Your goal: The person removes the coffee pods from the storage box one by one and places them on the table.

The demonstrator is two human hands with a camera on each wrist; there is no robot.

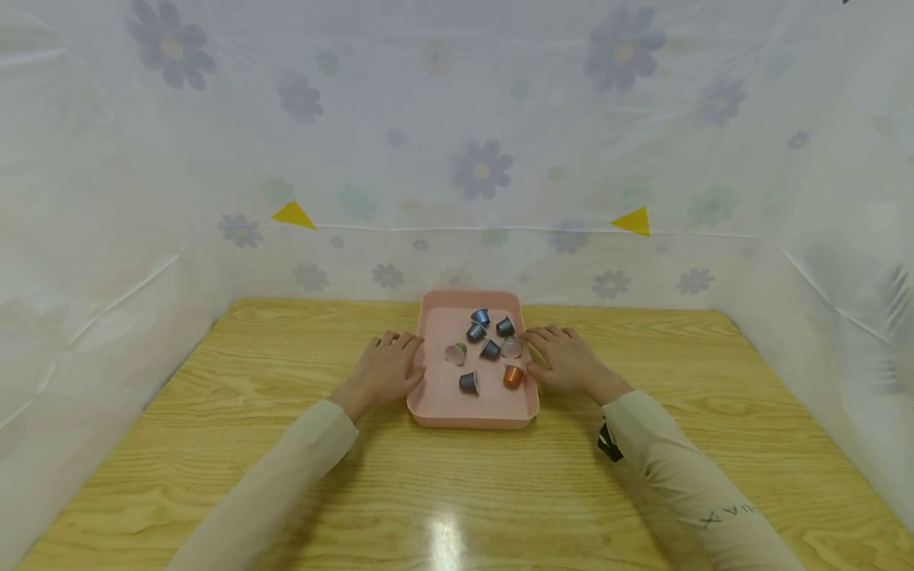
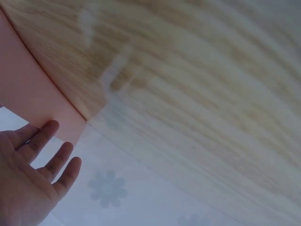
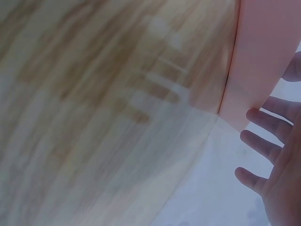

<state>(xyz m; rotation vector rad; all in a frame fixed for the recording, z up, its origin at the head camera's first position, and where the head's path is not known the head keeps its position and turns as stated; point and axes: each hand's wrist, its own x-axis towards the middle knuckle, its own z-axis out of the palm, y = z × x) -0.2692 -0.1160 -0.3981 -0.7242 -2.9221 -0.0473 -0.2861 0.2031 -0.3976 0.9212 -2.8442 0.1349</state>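
Observation:
A pink rectangular tray (image 1: 443, 403) lies on the table with several coffee capsules in it. An orange capsule (image 1: 512, 376) sits by its right wall, and a dark capsule (image 1: 468, 383) lies on its side nearer the front. A bright blue capsule (image 1: 480, 316) is toward the back; two others show their pale lids. My left hand (image 1: 384, 369) touches the tray's left side, fingers fairly straight and spread along the outer wall in the left wrist view. On the opposite side, my right hand (image 1: 571, 363) has its extended fingertips against the right wall.
The wooden table (image 1: 457, 476) reaches back to a flower-patterned white sheet (image 1: 400, 143), which also hangs at both sides. Two yellow triangles, a left one (image 1: 294, 215) and a right one (image 1: 634, 222), are on the back sheet. A black item (image 1: 609, 444) shows under the right cuff.

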